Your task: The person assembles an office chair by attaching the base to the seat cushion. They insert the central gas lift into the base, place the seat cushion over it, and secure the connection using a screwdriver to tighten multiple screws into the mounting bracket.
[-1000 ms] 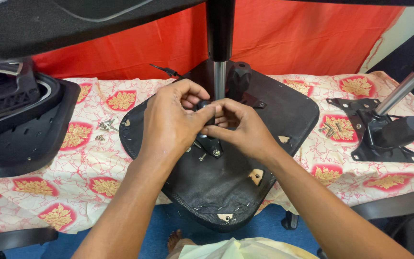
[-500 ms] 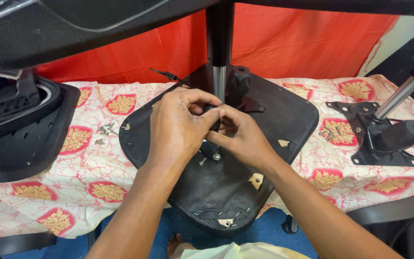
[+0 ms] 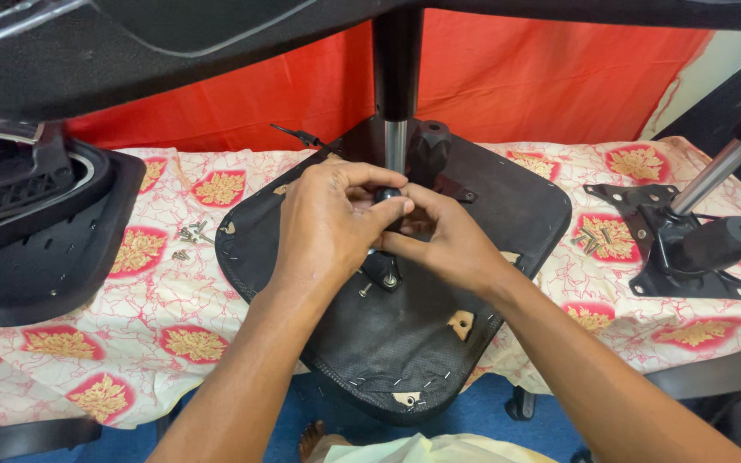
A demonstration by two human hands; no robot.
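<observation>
An upturned black office-chair seat (image 3: pixel 405 343) lies on a table, fabric stapled round its underside. A black mounting mechanism (image 3: pixel 383 273) with screws is fixed near its middle, and a silver gas-lift column (image 3: pixel 395 141) rises from it beside a black knob (image 3: pixel 430 146). My left hand (image 3: pixel 328 225) and my right hand (image 3: pixel 443 240) meet over the mechanism at the column's base, fingers pinched together on a small dark part (image 3: pixel 388 196) between them. What exactly they pinch is mostly hidden by the fingers.
A black plastic chair backrest (image 3: pixel 40 249) lies at the left. Loose screws (image 3: pixel 189 234) sit on the red-and-white patterned cloth (image 3: pixel 173 334). A second tilt mechanism with a silver column (image 3: pixel 688 249) rests at the right. A red curtain (image 3: pixel 559 86) hangs behind.
Both hands have stayed on the mechanism at the column's base, with small finger shifts. The view has tilted slightly, so the hands sit a little higher on the seat.
</observation>
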